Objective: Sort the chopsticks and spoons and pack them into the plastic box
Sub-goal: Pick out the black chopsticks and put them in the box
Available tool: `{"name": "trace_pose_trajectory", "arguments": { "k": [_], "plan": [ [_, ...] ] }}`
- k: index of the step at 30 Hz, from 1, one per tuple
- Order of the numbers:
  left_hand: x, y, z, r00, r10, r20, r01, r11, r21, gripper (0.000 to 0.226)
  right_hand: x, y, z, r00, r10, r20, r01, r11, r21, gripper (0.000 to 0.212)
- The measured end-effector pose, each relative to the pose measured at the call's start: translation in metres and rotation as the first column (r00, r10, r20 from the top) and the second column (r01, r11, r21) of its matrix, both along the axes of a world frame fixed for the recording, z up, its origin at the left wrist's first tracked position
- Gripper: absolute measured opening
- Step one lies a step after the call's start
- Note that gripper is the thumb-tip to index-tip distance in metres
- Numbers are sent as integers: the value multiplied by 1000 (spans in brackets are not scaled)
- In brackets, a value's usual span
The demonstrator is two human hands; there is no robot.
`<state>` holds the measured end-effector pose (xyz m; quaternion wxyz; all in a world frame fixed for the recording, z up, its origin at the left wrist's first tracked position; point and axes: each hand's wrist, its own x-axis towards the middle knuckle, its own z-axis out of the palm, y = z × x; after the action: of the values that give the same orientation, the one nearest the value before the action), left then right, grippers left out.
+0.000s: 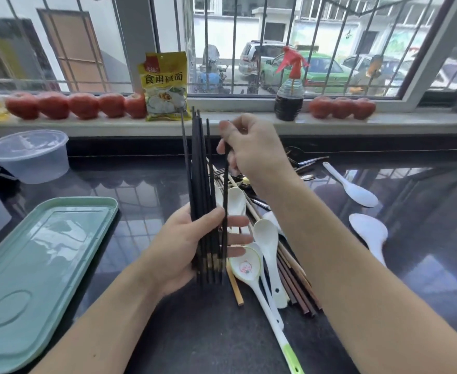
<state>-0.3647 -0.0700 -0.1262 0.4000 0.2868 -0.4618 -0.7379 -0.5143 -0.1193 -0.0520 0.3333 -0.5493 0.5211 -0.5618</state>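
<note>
My left hand point(184, 247) grips a bundle of several black chopsticks point(199, 168), held upright over the dark counter. My right hand point(251, 152) pinches one more black chopstick point(225, 201) near its top, its lower end beside the bundle against my left fingers. Under my hands lies a pile of white ceramic spoons point(266, 238), brown and bamboo chopsticks point(297, 287) and metal spoons point(307, 163). A clear round plastic box point(30, 157) stands at the back left, away from both hands.
A pale green tray point(33, 265) lies at the front left. Two white plastic rice paddles point(357, 190) rest on the right. On the windowsill stand tomatoes point(81, 105), a yellow packet point(165, 85) and a dark bottle point(289, 101).
</note>
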Motion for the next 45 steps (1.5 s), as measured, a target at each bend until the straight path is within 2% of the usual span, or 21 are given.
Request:
{"name": "trace_pose_trajectory", "arguments": {
  "k": [3, 4, 5, 6, 8, 9, 10, 11, 14, 15, 18, 20, 24, 26, 30, 32, 34, 36, 38, 43, 45],
  "plan": [
    [0, -1, -3, 999, 30, 19, -30, 999, -40, 11, -1, -5, -5, 998, 33, 59, -35, 999, 37, 14],
    [-1, -4, -5, 997, 74, 17, -74, 997, -36, 14, -9, -8, -7, 998, 57, 10, -58, 995, 87, 12],
    [0, -8, -8, 992, 125, 17, -125, 992, -25, 17, -22, -10, -10, 990, 47, -132, -28, 989, 148, 14],
    [0, -13, -10, 984, 178, 15, -178, 984, -10, 18, -38, -14, -13, 935, 13, -353, 61, 979, 195, 15],
    [4, -20, -12, 965, 261, -2, -261, 965, 2, 12, -76, -20, -26, 654, -43, -756, 340, 909, 243, 14],
    [5, -22, -12, 957, 288, -13, -288, 958, 2, 7, -95, -21, -33, 517, -30, -855, 478, 839, 260, 14],
    [6, -24, -13, 950, 311, -23, -311, 950, 6, 4, -109, -19, -38, 431, -2, -902, 575, 772, 273, 17],
    [6, -25, -13, 944, 328, -30, -328, 945, 14, 3, -121, -17, -42, 414, 14, -910, 629, 718, 297, 20],
    [4, -25, -15, 940, 340, -25, -339, 940, 20, 4, -141, -16, -58, 527, -22, -850, 657, 645, 390, 35],
    [3, -24, -16, 942, 335, -15, -335, 942, 17, 4, -144, -19, -64, 526, -29, -850, 661, 642, 387, 39],
    [2, -22, -16, 948, 319, 6, -319, 948, 12, 4, -152, -32, -80, 421, 18, -907, 696, 635, 336, 28],
    [2, -21, -15, 950, 312, 5, -312, 950, 11, 5, -151, -33, -77, 400, 30, -916, 693, 645, 323, 25],
    [3, -20, -12, 946, 324, 21, -324, 946, 17, 8, -152, -19, -45, 455, -165, -875, 709, 661, 244, 16],
    [4, -20, -12, 944, 328, 26, -329, 944, 16, 16, -152, -13, -26, 499, -266, -824, 674, 717, 177, 17],
    [8, -21, -7, 950, 312, 10, -311, 947, 80, 15, -128, 2, 8, 696, -368, -617, 419, 906, -68, 11],
    [12, -20, -1, 964, 267, -4, -263, 953, 147, 17, -110, 9, 17, 697, -295, -653, 261, 953, -152, 22],
    [14, -18, 4, 973, 231, -5, -225, 953, 205, 31, -93, 10, 15, 739, -139, -659, 91, 990, -106, 30],
    [13, -16, 6, 976, 217, 15, -214, 950, 227, 37, -75, 8, 7, 749, 24, -662, -66, 997, -39, 37],
    [10, -13, 8, 986, 167, -4, -161, 958, 236, 23, -54, 2, -2, 701, 102, -706, -178, 983, -34, 35],
    [5, -8, 4, 997, 64, -46, -53, 979, 194, 20, -13, -9, -29, 649, 85, -756, -296, 944, -148, 33],
    [4, -10, 0, 993, 64, -98, -46, 984, 171, 10, -12, -12, -34, 727, 101, -679, -275, 949, -153, 33]
  ]
}}
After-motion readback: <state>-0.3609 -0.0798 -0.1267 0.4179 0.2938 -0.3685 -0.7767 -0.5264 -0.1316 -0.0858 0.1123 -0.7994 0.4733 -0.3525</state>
